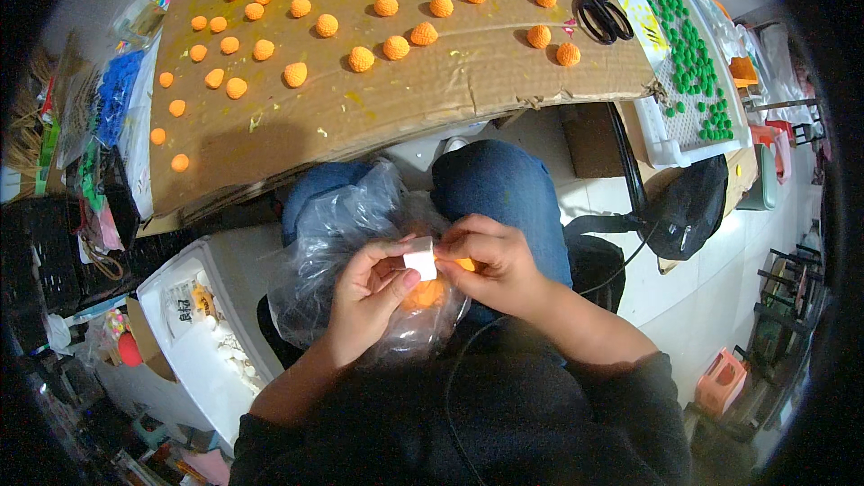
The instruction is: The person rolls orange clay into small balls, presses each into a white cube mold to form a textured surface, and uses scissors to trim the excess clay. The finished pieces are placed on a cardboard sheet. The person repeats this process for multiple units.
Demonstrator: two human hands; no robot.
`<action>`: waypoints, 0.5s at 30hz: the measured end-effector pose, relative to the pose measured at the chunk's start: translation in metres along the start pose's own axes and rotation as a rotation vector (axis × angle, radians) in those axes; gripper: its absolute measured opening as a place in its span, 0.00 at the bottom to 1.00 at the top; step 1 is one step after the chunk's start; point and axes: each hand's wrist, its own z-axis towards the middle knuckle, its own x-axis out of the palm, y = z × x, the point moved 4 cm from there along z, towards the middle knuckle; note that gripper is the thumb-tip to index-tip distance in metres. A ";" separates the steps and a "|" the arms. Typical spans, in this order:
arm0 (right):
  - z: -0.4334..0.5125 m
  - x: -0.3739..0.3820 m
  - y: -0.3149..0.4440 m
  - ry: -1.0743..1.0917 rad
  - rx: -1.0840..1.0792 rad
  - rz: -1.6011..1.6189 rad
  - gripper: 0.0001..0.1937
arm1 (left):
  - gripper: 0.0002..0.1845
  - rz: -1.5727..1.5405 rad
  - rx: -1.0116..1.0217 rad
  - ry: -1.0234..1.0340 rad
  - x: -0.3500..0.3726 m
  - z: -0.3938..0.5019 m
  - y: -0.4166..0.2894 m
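Above my lap, my left hand (368,293) grips a small white block (420,262) between thumb and fingers. The fingertips of my right hand (491,260) are pinched together at the block's right side. A bit of orange, clay-like material (466,263) shows at those fingers; how firmly they hold it is hidden. Under both hands a clear plastic bag (317,263) is spread over my lap. A larger soft orange lump (425,295) lies in the bag, partly covered by my hands.
Textured orange balls (327,25) are scattered over a cardboard-covered table (405,94). Black-handled scissors (604,19) lie at its right. Beyond stands a white tray (665,148) of small green balls (692,61). A white foam box (155,297) is at my left, a black bag (685,209) at right.
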 end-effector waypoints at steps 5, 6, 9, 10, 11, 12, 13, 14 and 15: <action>0.004 -0.004 0.006 0.059 -0.051 -0.070 0.08 | 0.17 0.004 -0.023 0.007 0.000 0.004 0.004; 0.006 -0.007 0.008 0.079 -0.053 -0.092 0.09 | 0.18 -0.042 -0.030 0.015 0.000 0.004 0.003; 0.007 -0.014 0.003 0.178 0.365 0.561 0.14 | 0.24 0.013 0.025 0.020 0.003 0.003 -0.009; 0.009 -0.016 0.002 0.187 0.443 0.718 0.16 | 0.26 0.064 0.036 0.013 0.004 0.001 -0.014; 0.009 -0.015 0.004 0.242 0.455 0.688 0.15 | 0.28 0.070 0.032 0.013 0.005 0.000 -0.017; 0.010 -0.014 0.006 0.279 0.450 0.664 0.15 | 0.30 0.039 0.020 0.008 0.007 -0.001 -0.020; 0.010 -0.013 0.008 0.306 0.438 0.654 0.15 | 0.30 0.116 0.037 0.019 0.009 -0.001 -0.024; 0.011 -0.012 0.009 0.300 0.410 0.633 0.14 | 0.30 0.157 0.041 0.022 0.010 -0.001 -0.026; 0.012 -0.013 0.010 0.263 0.382 0.636 0.12 | 0.31 0.200 0.044 0.025 0.012 -0.001 -0.028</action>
